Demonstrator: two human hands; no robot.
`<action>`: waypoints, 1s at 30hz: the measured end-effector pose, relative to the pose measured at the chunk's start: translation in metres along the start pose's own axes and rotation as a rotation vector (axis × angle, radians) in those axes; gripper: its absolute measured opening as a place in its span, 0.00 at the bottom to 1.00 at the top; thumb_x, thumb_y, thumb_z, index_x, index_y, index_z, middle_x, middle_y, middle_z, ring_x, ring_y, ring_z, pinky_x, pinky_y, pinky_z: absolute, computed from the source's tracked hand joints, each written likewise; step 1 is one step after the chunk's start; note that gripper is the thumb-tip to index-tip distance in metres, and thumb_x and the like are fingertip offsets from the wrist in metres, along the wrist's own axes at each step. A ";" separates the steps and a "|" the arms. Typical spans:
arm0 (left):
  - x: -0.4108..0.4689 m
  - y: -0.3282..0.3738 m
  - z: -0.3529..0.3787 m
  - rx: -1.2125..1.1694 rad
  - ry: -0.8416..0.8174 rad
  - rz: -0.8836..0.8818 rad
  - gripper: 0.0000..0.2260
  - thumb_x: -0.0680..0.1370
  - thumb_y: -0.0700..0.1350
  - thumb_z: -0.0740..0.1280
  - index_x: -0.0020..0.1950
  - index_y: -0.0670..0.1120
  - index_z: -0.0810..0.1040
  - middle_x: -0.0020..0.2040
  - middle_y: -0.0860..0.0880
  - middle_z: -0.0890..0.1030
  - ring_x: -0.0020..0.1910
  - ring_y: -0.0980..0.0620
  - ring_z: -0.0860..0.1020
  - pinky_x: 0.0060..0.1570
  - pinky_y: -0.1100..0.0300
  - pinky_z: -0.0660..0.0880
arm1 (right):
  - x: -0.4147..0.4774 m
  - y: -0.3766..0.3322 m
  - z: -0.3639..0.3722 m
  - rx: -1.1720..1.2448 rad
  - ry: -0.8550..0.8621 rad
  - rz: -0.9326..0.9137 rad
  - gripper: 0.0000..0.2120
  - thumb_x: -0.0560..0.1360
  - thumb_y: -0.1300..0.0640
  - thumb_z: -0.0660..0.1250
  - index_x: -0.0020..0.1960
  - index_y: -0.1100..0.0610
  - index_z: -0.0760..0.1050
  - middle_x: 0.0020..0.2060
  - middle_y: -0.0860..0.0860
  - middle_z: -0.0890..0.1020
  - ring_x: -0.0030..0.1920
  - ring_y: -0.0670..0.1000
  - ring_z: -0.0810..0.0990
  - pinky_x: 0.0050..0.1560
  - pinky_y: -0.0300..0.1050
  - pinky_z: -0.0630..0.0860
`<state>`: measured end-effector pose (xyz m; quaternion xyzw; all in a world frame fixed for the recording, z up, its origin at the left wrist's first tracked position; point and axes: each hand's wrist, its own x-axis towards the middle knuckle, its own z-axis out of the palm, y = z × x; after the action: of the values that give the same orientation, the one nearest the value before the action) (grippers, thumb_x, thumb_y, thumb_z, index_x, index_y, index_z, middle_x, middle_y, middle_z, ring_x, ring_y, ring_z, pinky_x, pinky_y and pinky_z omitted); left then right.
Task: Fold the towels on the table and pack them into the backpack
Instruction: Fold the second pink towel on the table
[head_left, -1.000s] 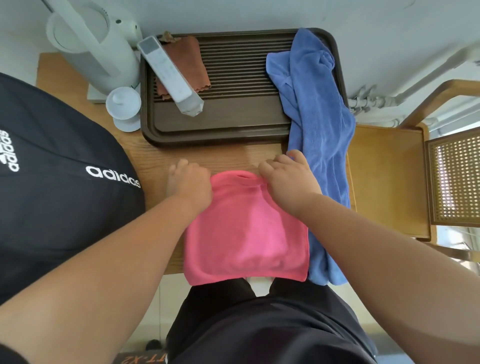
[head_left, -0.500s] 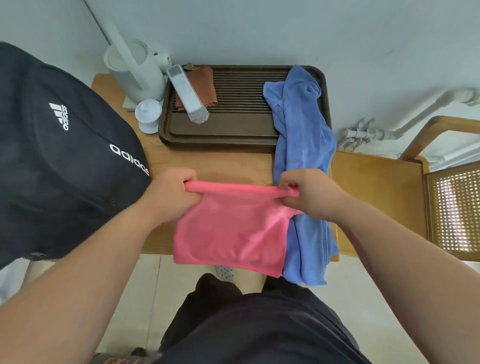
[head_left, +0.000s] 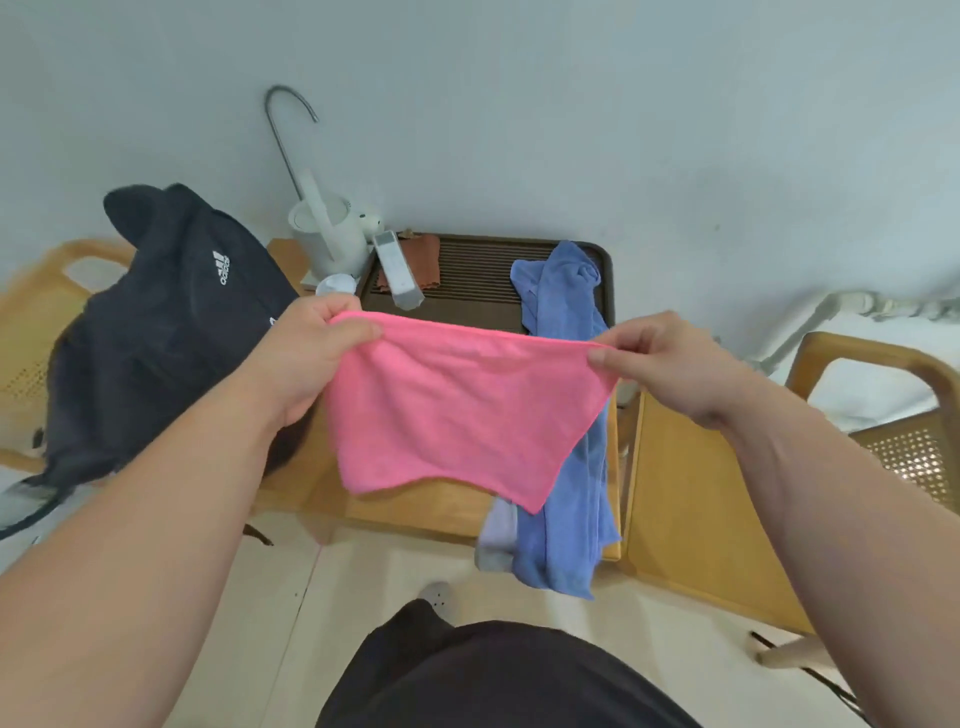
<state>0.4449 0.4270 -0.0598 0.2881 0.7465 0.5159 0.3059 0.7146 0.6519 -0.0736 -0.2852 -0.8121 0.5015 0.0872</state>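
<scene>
From the head camera, we hold the pink towel (head_left: 462, 415) up off the worktop (head_left: 410, 506) by its top edge, stretched between both hands. It hangs flat and open, which we judge is to square it up for a fold. Our left hand (head_left: 306, 358) pinches the left corner between thumb and curled fingers. Our right hand (head_left: 670, 369) pinches the right corner the same way. Neither hand touches anything else. The towel's lower edge hangs slanted, lowest toward the right, in front of the blue towel (head_left: 563, 296). That one lies crumpled from the tray (head_left: 478, 270) over the worktop's near edge, not yet folded. The backpack (head_left: 166, 332) sits to the left, just beside the worktop; we cannot tell whether it is open.
</scene>
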 end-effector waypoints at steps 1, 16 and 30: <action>-0.001 0.009 -0.001 -0.035 0.020 0.023 0.12 0.71 0.43 0.69 0.35 0.42 0.68 0.36 0.45 0.66 0.36 0.47 0.64 0.35 0.55 0.57 | -0.002 -0.008 -0.008 0.054 0.014 -0.020 0.05 0.78 0.60 0.70 0.47 0.54 0.86 0.43 0.55 0.87 0.42 0.50 0.83 0.46 0.48 0.79; 0.005 0.037 0.005 -0.207 -0.201 -0.050 0.08 0.75 0.46 0.72 0.48 0.43 0.86 0.46 0.44 0.85 0.42 0.50 0.83 0.41 0.62 0.81 | -0.019 -0.026 -0.061 0.149 0.029 0.107 0.05 0.73 0.69 0.72 0.43 0.62 0.85 0.35 0.59 0.83 0.35 0.50 0.80 0.36 0.42 0.79; 0.061 -0.078 0.060 0.404 -0.180 -0.284 0.07 0.80 0.44 0.70 0.50 0.41 0.85 0.46 0.42 0.85 0.44 0.48 0.78 0.45 0.58 0.73 | 0.026 0.073 0.005 -0.081 0.056 0.520 0.12 0.76 0.65 0.69 0.34 0.58 0.77 0.27 0.51 0.73 0.21 0.43 0.68 0.20 0.36 0.62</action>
<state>0.4422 0.4847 -0.1607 0.2802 0.8372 0.2804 0.3767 0.7190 0.6872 -0.1431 -0.5012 -0.7283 0.4661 -0.0336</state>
